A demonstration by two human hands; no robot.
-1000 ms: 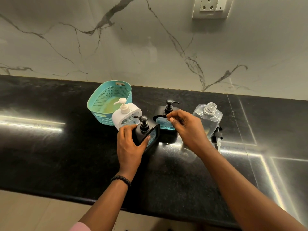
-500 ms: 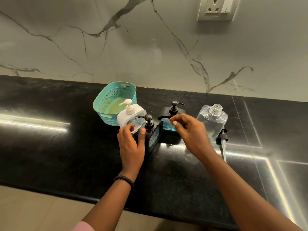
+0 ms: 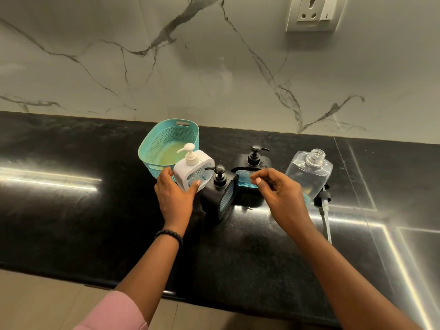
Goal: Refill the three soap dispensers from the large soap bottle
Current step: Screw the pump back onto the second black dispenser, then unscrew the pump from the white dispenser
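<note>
Left hand (image 3: pixel 175 194) is grasping the white dispenser (image 3: pixel 194 171) beside the basket (image 3: pixel 152 148); right hand (image 3: pixel 277 190) is hovering loosely curled, holding nothing. Advisable: steady base while unscrewing pump.

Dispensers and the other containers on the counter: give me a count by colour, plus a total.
Black dispensers: 2
White dispenser: 1
Clear large bottle, uncapped: 1
Teal basket: 1
Total: 5
</note>
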